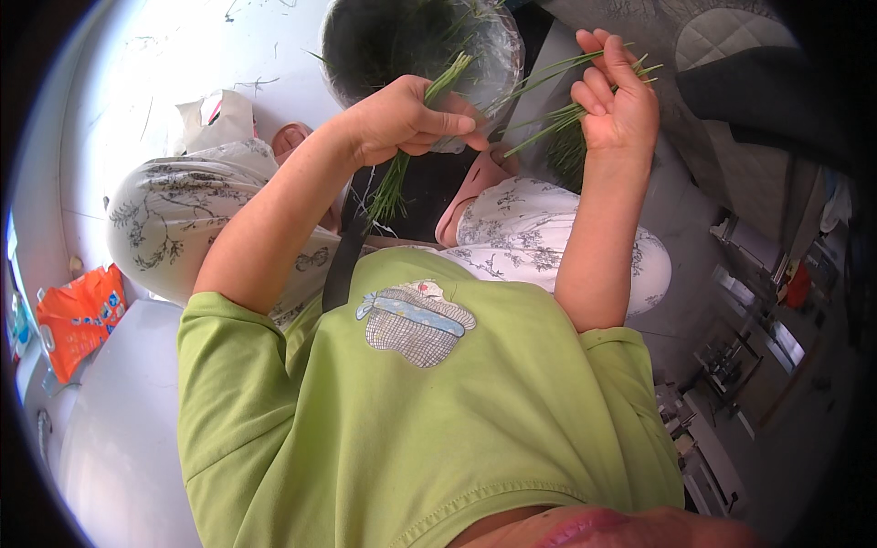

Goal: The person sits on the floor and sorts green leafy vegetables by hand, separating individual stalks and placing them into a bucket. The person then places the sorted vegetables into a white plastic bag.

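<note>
My left hand (pixel 418 120) is closed around a bundle of thin green grass-like stalks (pixel 390 188). Pale cut ends stick out above the fist, and the finer tips hang below it. To its right, my right hand (pixel 613 99) faces me with its palm and pinches a few loose stalks (pixel 548 127), which reach leftward between the two hands. Just beyond my left hand stands a round tub (pixel 510 61) with a clear plastic liner. Dark green stalks (pixel 390 41) lie inside it. Behind my right forearm, more stalks (pixel 565 161) form a heap, partly hidden.
My knees in patterned trousers (pixel 185 205) flank the work, with a pink clog (pixel 466 192) near the tub. Stray scraps (pixel 257 83) dot the white floor. A paper bag (pixel 216 123) stands beyond my left knee, an orange packet (pixel 82 322) far left. Grey quilted fabric (pixel 726 41) lies upper right.
</note>
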Demonstrator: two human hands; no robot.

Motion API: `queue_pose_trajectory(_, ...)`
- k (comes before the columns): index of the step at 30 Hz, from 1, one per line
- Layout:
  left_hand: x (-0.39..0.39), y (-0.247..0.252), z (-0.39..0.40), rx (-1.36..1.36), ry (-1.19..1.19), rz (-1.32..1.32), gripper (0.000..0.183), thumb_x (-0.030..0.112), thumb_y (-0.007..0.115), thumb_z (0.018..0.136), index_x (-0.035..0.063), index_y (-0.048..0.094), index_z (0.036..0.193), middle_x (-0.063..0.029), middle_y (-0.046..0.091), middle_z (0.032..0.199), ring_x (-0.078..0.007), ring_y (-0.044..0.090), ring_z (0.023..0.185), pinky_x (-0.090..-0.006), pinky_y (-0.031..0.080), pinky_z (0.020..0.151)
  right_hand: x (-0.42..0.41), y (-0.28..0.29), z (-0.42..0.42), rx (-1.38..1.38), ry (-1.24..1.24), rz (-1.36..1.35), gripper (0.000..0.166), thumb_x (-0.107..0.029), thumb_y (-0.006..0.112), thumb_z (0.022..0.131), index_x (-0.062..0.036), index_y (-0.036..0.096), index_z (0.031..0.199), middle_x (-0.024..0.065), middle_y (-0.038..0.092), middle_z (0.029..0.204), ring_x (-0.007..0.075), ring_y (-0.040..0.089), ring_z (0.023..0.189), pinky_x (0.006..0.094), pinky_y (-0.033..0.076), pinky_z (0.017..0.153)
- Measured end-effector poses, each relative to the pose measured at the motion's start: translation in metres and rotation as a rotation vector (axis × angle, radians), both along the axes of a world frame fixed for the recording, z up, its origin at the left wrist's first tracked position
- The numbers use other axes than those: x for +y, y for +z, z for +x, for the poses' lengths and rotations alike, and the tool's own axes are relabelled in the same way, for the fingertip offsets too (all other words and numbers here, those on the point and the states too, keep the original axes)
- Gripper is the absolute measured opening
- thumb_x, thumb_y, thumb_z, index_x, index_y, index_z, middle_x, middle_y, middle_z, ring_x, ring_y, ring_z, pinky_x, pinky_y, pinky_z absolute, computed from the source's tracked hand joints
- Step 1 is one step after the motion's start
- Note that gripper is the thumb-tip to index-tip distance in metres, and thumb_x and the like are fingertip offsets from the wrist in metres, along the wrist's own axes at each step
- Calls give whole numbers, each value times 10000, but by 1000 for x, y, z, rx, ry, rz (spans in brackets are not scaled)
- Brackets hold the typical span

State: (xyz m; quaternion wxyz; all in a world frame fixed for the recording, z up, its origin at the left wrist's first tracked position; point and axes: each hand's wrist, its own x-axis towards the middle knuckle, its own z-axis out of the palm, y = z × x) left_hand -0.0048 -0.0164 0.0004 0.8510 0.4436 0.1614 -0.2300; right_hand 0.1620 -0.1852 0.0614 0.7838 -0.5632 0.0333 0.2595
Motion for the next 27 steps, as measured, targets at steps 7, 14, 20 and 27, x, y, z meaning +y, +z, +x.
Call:
queue_pose_trajectory(7,-4,-4,1,136,196,-67,223,214,540,943,17,574,843,22,501,629,-19,256,402,-199,172,372,3,6,-6,-108,-86,32,193,-122,591,898,57,605,968,211,648,964,36,275,415,191,242,393)
queue_pose_trajectory(14,2,0,4,260,447,-79,274,249,545,936,-10,545,1026,-18,599,796,-23,270,456,-192,232,426,14,32,-42,-657,-87,108,169,-80,573,896,79,623,921,209,656,800,33,338,434,187,251,403)
queue_pose_trajectory(20,-2,2,6,159,398,167,599,134,667,848,-42,355,1329,-44,594,1087,-17,331,528,-193,276,463,20,1,-42,-198,298,-207,172,-150,575,880,7,623,828,40,568,637,79,477,529,206,335,464)
queue_pose_trajectory(27,-11,-10,7,3,316,523,464,74,697,734,-18,507,1147,-72,585,964,-133,546,773,-268,455,644,38,-38,-57,134,465,-162,190,-169,620,872,-5,608,776,2,573,649,85,511,560,225,415,541)
